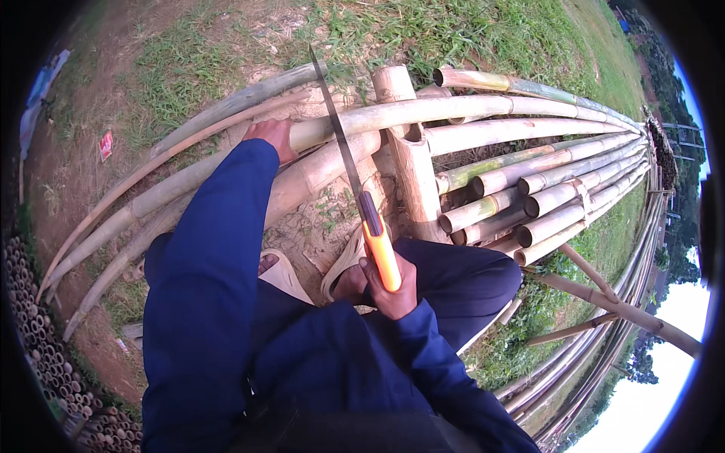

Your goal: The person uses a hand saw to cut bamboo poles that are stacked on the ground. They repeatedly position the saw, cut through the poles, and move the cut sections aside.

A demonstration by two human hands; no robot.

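Observation:
My right hand [389,291] grips the orange handle of a hand saw [355,189]. Its thin blade runs up and away across a pale bamboo pole [453,109] that lies over a short upright bamboo post [408,151]. My left hand [273,137] presses down on the same pole, left of the blade. Both arms wear dark blue sleeves. I squat with my feet in light sandals [340,264] on bare dirt just below the pole.
A stack of cut bamboo poles [544,196] stretches away to the right. More long poles curve off to the left [136,204]. Bundled bamboo ends [45,332] lie at the lower left. Grass [423,30] covers the ground beyond.

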